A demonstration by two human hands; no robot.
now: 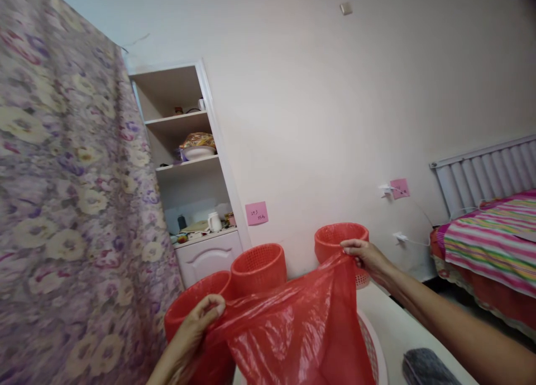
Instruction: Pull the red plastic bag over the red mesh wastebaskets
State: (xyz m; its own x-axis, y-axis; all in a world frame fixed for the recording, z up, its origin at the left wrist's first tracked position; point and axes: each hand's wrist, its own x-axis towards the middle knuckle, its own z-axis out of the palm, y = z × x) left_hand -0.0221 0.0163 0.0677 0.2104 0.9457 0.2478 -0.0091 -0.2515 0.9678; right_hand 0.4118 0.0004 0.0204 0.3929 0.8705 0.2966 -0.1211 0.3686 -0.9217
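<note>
Far left, a floral curtain hangs beside a recessed shelf unit holding a bowl and small containers. Near left, the left hand is closed in a pinch on one edge of a red plastic bag, directly in front of the nearest red basket. The bag is stretched as a sheet between both hands, its long axis running from near left up to far right, with the slack hanging below toward the desk. A second red basket stands just behind the bag's upper edge, at mid-frame. Far right of it, the right hand grips the opposite edge of the bag, pinched shut on the film at the rim of the third red basket; whether the bag edge already passes over that rim cannot be told from this angle. The right hand is the one nearer this basket; the left is nearer the first. On the desk, near right, lies a grey cloth. Far right, a bed with a striped cover sits below a radiator.
</note>
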